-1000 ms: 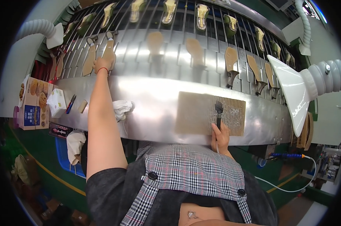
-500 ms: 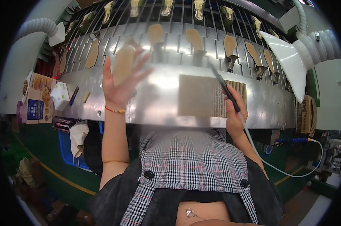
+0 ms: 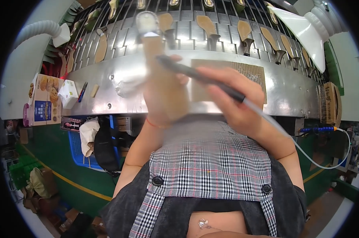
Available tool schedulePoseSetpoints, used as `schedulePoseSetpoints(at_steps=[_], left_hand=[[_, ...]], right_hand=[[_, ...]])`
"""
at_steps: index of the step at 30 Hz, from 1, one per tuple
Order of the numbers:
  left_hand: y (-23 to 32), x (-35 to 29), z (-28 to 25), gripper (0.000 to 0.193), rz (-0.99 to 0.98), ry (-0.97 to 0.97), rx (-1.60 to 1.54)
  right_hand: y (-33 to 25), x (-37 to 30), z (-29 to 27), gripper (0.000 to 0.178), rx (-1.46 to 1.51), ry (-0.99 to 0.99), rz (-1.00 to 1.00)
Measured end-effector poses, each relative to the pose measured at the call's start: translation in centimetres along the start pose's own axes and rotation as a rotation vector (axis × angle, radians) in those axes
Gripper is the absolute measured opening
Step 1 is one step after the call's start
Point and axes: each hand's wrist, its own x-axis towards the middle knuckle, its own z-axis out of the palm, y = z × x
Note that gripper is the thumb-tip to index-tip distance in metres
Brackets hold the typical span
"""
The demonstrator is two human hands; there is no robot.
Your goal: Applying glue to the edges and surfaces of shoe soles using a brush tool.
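My left hand point(image 3: 148, 93) grips a tan shoe sole point(image 3: 152, 49), held upright in front of my body. Motion blurs the sole, and a pale, rounded piece point(image 3: 147, 23) shows at its upper end. Most of the left fingers are behind the sole. In my right hand point(image 3: 243, 97) is a slim black-handled tool point(image 3: 211, 79) with a thin pale hose point(image 3: 273, 122) running from its back end. The tool points left, its front end overlapping the sole; whether they touch I cannot tell.
A ribbed cardboard sheet point(image 3: 243, 75) lies on the metal ledge point(image 3: 96, 75). Beyond it, a slatted conveyor point(image 3: 187, 37) carries several tan soles point(image 3: 205, 25). White ducts with a funnel hood point(image 3: 306, 37) flank it. A biscuit box point(image 3: 46, 99), tissue pack point(image 3: 68, 94) and pen point(image 3: 82, 92) are at left.
My left hand went from spread fingers near the conveyor to gripping the sole close to my body. My right hand brought the tool leftward, across the sole. The view shifted slightly.
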Motion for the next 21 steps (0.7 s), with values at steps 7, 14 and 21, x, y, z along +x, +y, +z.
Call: schedulePoseSetpoints(at_steps=[7, 14, 21], left_hand=[[0.7, 0.0, 1.6, 0.058, 0.273, -0.479, 0.146], [2.1, 0.5, 1.1, 0.073, 0.195, -0.469, 0.041], [3.2, 1.2, 1.8, 0.051, 0.127, -0.756, -0.318]], right_hand=[[-1.5, -1.5, 2.6, 0.034, -0.403, -0.044, -0.750], [-1.5, -2.4, 2.8, 0.038, -0.334, -0.109, -0.737], [-1.7, -3.0, 2.8, 0.037, -0.247, -0.162, -0.703]])
